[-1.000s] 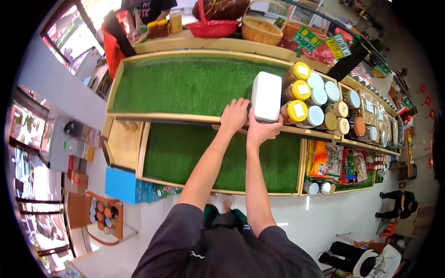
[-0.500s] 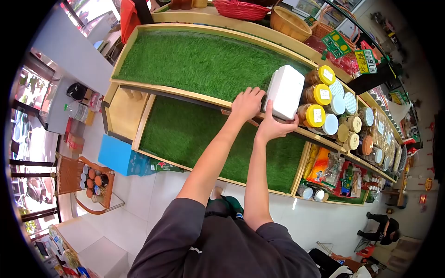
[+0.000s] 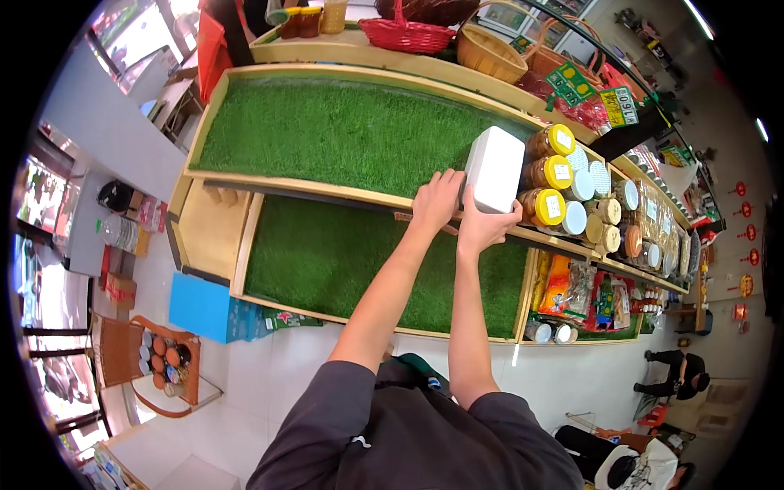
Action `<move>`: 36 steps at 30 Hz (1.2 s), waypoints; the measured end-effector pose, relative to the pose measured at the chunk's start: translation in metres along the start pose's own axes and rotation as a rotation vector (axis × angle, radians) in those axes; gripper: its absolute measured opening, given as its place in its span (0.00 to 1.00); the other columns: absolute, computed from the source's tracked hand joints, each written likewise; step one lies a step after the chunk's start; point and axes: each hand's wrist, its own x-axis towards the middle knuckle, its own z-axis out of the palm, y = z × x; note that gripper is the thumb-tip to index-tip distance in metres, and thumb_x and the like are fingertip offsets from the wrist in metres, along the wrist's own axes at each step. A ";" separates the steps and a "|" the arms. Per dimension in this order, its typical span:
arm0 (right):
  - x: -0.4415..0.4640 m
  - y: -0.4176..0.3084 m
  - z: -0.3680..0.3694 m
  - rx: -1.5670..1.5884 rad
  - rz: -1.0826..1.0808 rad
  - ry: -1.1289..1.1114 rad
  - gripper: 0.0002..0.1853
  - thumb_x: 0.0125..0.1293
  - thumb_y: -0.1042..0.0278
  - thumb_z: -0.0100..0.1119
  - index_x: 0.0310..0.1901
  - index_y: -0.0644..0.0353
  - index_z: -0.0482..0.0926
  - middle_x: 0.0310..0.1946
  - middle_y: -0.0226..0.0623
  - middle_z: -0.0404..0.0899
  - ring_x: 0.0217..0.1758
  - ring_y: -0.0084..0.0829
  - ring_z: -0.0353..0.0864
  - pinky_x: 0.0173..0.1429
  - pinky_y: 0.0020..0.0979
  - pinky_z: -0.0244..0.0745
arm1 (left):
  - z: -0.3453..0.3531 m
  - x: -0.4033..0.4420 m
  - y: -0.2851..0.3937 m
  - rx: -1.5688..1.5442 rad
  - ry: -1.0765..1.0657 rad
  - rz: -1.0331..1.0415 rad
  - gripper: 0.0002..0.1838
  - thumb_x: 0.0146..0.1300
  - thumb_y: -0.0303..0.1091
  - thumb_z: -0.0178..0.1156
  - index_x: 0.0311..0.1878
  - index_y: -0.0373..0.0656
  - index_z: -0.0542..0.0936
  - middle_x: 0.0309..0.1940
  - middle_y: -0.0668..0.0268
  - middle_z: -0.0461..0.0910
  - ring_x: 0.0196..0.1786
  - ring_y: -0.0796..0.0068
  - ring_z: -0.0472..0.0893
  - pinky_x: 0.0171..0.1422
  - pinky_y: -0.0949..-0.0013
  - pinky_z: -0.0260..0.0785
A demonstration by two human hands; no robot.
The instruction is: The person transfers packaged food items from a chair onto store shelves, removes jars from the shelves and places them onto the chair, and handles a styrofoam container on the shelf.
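A white rectangular box (image 3: 496,170) stands on the green turf of the upper shelf (image 3: 327,131), close to the yellow-lidded jars (image 3: 547,172). My right hand (image 3: 487,222) is wrapped round the box's near end, thumb on its left edge and fingers along the bottom edge. Beside its lower left side is my left hand (image 3: 438,198), with bent fingers at the shelf's wooden front edge; their tips are partly hidden against the box, and whether they grip it is unclear.
Jars with pale blue lids (image 3: 576,218) stand right of the yellow ones. Below is a lower turf shelf (image 3: 343,265) with packaged goods (image 3: 567,284) at its right. Behind are a red basket (image 3: 407,35) and a wooden one (image 3: 490,54). Two people are at the lower right.
The camera view has shifted and turned. The white box and both hands stay together near the yellow-lidded jars, with little visible change between them.
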 end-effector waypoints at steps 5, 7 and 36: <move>0.000 -0.011 0.012 -0.048 0.065 -0.074 0.52 0.39 0.42 0.74 0.62 0.63 0.58 0.55 0.51 0.67 0.62 0.50 0.63 0.61 0.52 0.57 | -0.007 0.000 0.005 -0.119 0.063 -0.053 0.19 0.61 0.31 0.49 0.56 0.46 0.72 0.47 0.61 0.74 0.49 0.56 0.76 0.45 0.55 0.73; -0.002 -0.014 0.010 -0.009 0.148 -0.127 0.50 0.46 0.41 0.70 0.63 0.64 0.57 0.57 0.53 0.65 0.62 0.52 0.64 0.62 0.51 0.57 | -0.005 -0.001 0.004 -0.091 0.076 -0.035 0.19 0.60 0.30 0.49 0.56 0.46 0.72 0.47 0.61 0.74 0.49 0.56 0.76 0.45 0.55 0.73; -0.003 -0.014 -0.012 -0.306 -0.232 -0.270 0.40 0.55 0.38 0.61 0.69 0.40 0.61 0.46 0.57 0.65 0.45 0.54 0.68 0.54 0.44 0.65 | -0.012 0.011 -0.002 -0.395 0.090 -0.260 0.17 0.68 0.44 0.41 0.52 0.44 0.68 0.34 0.47 0.80 0.39 0.41 0.78 0.42 0.47 0.69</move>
